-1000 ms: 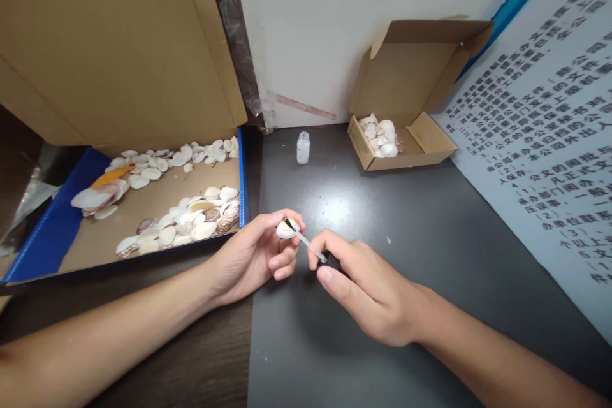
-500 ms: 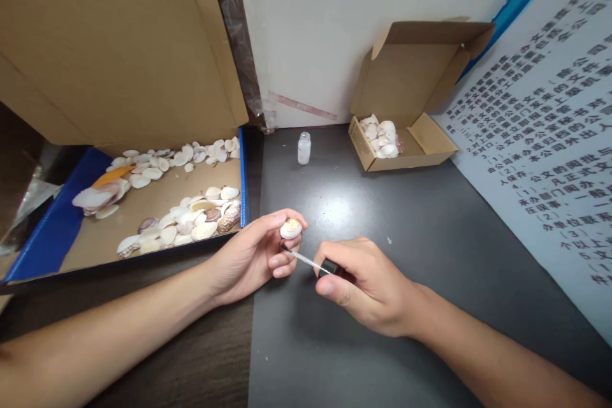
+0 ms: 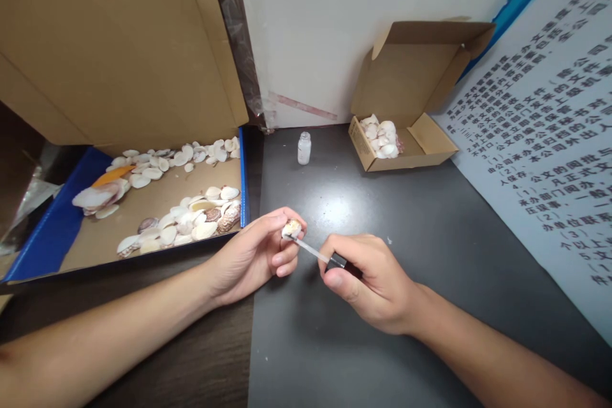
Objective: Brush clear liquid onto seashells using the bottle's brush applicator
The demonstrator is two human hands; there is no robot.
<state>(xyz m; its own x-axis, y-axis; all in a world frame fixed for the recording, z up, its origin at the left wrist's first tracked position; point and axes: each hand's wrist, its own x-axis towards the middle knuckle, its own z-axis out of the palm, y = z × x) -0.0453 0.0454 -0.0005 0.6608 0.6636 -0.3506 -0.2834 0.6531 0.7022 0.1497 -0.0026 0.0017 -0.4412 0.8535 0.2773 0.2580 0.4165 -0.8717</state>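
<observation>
Between the thumb and fingers of my left hand is a small white seashell with yellowish-brown markings. My right hand grips the black cap of a small applicator brush, whose clear stem points up and left. The dark bristle tip meets the lower edge of the shell. Beyond both hands, a small uncapped glass bottle with whitish contents stands upright on the dark grey mat.
A large open cardboard box with blue sides on the left holds many loose shells. At the back right, a smaller open cardboard box contains white shells. A white panel and a printed sheet stand behind.
The brush tip has moved up from just below the shell onto its lower edge. My left fingers have turned the shell slightly. The bottle and boxes have stayed put.
</observation>
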